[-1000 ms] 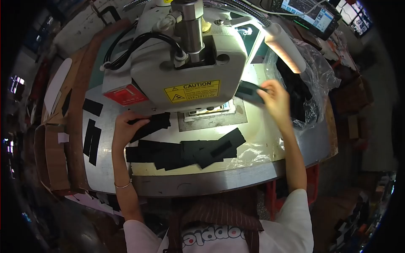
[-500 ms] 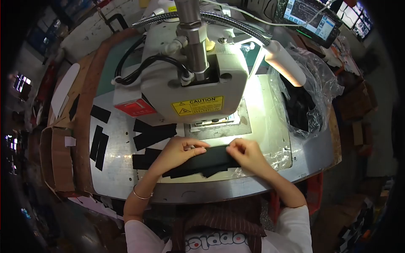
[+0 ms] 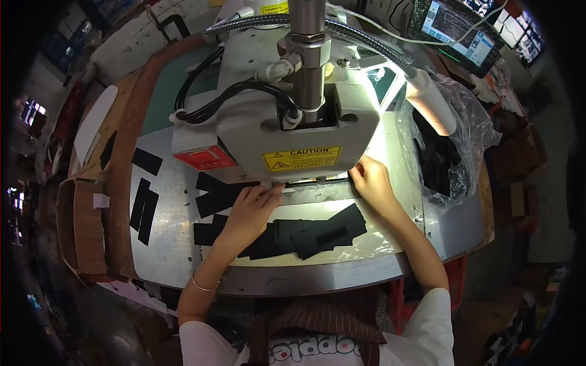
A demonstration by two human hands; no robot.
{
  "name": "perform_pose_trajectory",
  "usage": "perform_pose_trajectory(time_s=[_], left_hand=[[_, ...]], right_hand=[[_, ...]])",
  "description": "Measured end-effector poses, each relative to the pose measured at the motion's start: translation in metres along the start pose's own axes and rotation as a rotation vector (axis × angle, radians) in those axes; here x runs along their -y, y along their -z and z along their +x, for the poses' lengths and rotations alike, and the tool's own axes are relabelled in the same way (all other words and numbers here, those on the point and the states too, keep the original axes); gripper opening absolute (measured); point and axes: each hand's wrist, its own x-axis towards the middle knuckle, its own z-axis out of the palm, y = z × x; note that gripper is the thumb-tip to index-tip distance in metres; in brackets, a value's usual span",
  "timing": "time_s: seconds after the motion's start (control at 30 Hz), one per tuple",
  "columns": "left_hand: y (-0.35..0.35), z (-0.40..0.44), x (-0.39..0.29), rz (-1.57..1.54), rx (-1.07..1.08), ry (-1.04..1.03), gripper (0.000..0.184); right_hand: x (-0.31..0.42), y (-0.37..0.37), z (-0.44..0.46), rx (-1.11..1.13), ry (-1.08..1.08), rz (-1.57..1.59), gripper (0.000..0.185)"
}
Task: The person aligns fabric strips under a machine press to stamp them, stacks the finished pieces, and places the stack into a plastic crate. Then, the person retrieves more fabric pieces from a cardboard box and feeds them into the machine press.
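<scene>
A dark strip of fabric [image 3: 317,182] lies under the head of the grey machine [image 3: 305,137], mostly hidden by it. My left hand [image 3: 253,210] is at the strip's left end, fingers bent and pressed onto it. At the right end, my right hand [image 3: 372,182] pinches the strip beside the machine head. Several overlapping black fabric pieces [image 3: 287,235] lie on the table nearer to me. More black pieces [image 3: 213,198] lie just left of my left hand.
Black strips [image 3: 145,213] lie at the table's left, with a cardboard box [image 3: 88,232] beyond the edge. A clear plastic bag [image 3: 452,152] holding black material sits at the right. A lamp [image 3: 430,104] and a screen [image 3: 458,33] stand above.
Both hands first came together over the near pile with a dark piece between them, then moved forward with it to the machine head. The view has shifted slightly.
</scene>
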Motion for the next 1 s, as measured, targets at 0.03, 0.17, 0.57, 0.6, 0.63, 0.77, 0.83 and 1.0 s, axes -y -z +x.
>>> perform_pose_trajectory(time_s=[0.03, 0.17, 0.57, 0.6, 0.63, 0.77, 0.83, 1.0], left_hand=[[-0.001, -0.001, -0.002, 0.041, -0.008, -0.015, 0.028], [-0.002, -0.001, -0.006, 0.187, -0.056, -0.064, 0.019], [-0.003, 0.0, -0.005, 0.258, -0.011, -0.073, 0.02], [-0.002, 0.002, -0.007, 0.224, -0.025, -0.063, 0.022], [-0.005, 0.001, -0.005, 0.194, -0.037, -0.059, 0.022], [-0.003, 0.002, -0.002, 0.01, -0.045, 0.018, 0.02], [-0.005, 0.0, 0.0, 0.002, -0.081, -0.003, 0.019], [-0.009, 0.0, 0.005, -0.001, -0.116, -0.057, 0.019]], right_hand=[[0.001, 0.0, -0.004, -0.022, -0.018, 0.008, 0.011], [0.004, 0.012, -0.034, -0.067, 0.215, -0.188, 0.023], [-0.002, 0.023, -0.049, 0.027, 0.366, -0.194, 0.028], [-0.003, 0.025, -0.05, 0.026, 0.366, -0.158, 0.027], [-0.003, 0.031, -0.046, 0.063, 0.345, -0.03, 0.024], [-0.046, 0.077, -0.026, -0.279, 0.113, -0.138, 0.021], [-0.053, 0.106, -0.013, -0.449, 0.076, -0.492, 0.028], [-0.087, 0.108, -0.003, -0.401, -0.198, -0.779, 0.039]])
